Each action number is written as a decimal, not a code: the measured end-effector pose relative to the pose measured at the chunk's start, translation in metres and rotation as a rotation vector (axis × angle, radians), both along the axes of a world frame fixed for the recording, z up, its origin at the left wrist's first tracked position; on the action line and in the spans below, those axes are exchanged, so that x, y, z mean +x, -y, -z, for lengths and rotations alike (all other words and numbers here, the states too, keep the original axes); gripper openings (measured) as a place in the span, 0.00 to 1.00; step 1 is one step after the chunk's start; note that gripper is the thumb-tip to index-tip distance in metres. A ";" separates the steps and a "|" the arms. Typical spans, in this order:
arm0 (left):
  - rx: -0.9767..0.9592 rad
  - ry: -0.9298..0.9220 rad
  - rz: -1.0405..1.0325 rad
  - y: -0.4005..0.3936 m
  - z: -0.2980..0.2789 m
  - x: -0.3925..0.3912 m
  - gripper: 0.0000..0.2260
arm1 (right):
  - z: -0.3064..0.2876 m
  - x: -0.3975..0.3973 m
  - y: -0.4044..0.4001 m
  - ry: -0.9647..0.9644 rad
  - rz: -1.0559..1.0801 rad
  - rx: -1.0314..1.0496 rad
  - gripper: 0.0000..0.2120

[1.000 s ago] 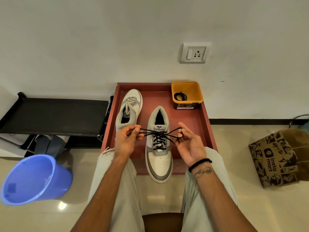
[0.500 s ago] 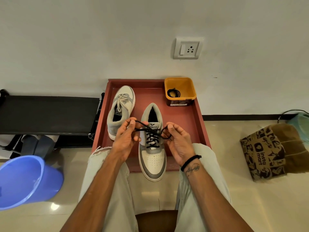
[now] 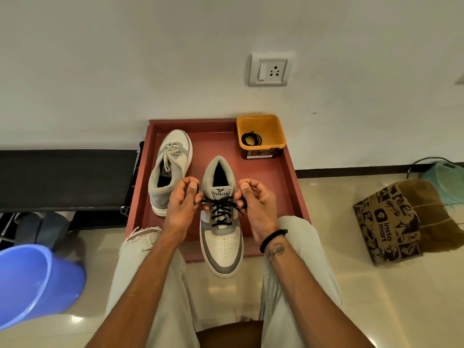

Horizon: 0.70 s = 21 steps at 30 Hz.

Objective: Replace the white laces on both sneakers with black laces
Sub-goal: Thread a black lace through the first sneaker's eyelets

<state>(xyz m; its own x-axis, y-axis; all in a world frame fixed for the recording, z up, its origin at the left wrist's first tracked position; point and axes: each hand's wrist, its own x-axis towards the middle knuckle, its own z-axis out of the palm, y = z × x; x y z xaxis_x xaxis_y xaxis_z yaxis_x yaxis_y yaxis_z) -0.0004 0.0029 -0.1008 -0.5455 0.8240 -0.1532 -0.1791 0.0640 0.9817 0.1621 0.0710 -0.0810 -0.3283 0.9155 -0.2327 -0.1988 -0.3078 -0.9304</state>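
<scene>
A grey and white sneaker point(image 3: 222, 244) sits at the front of the red tray point(image 3: 281, 187), its toe over the tray's edge, threaded with a black lace point(image 3: 221, 212). My left hand point(image 3: 182, 204) pinches the lace's left end beside the tongue. On the other side my right hand point(image 3: 256, 204) pinches the right end. The second sneaker point(image 3: 170, 169) lies at the tray's left with its white lace point(image 3: 172, 151) still tied. A coiled black lace point(image 3: 251, 139) lies inside the yellow tub point(image 3: 261, 133) at the tray's back right.
A black bench point(image 3: 65, 179) stands to the left against the wall. A blue bucket point(image 3: 35, 282) lies tipped at the lower left. A brown paper bag point(image 3: 391, 222) sits on the floor at the right, with a teal container point(image 3: 449, 179) behind it.
Both hands have drawn in close to the sneaker's tongue, so the lace ends no longer stretch out to the sides. The camera has shifted a little.
</scene>
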 end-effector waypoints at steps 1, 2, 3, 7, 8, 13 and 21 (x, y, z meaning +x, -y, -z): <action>-0.005 -0.016 -0.001 0.000 0.002 -0.003 0.07 | 0.000 0.000 -0.001 0.014 0.002 0.013 0.04; -0.009 -0.030 0.006 0.000 0.003 -0.005 0.06 | 0.001 0.001 -0.001 0.031 0.001 0.027 0.04; -0.008 -0.050 0.020 0.000 0.004 -0.007 0.06 | 0.002 0.001 -0.001 0.049 -0.004 0.042 0.04; -0.033 -0.319 0.095 0.007 -0.001 0.000 0.07 | 0.003 0.001 0.000 0.083 -0.002 0.058 0.04; -0.055 -0.464 0.113 0.010 -0.004 0.002 0.07 | 0.003 0.001 0.001 0.079 0.001 0.055 0.04; -0.113 -1.170 0.114 0.012 -0.003 0.008 0.16 | 0.004 -0.001 0.002 0.083 -0.012 0.100 0.06; -0.044 -1.051 -0.029 -0.002 0.009 0.010 0.22 | 0.002 0.000 -0.002 0.134 -0.032 0.220 0.05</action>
<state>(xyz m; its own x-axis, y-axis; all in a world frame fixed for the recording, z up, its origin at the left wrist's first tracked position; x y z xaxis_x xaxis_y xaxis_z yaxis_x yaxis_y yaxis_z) 0.0097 0.0049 -0.1099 -0.4409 0.8135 0.3794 0.7595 0.1128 0.6407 0.1619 0.0725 -0.0834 -0.3378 0.9384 -0.0725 -0.0621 -0.0991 -0.9931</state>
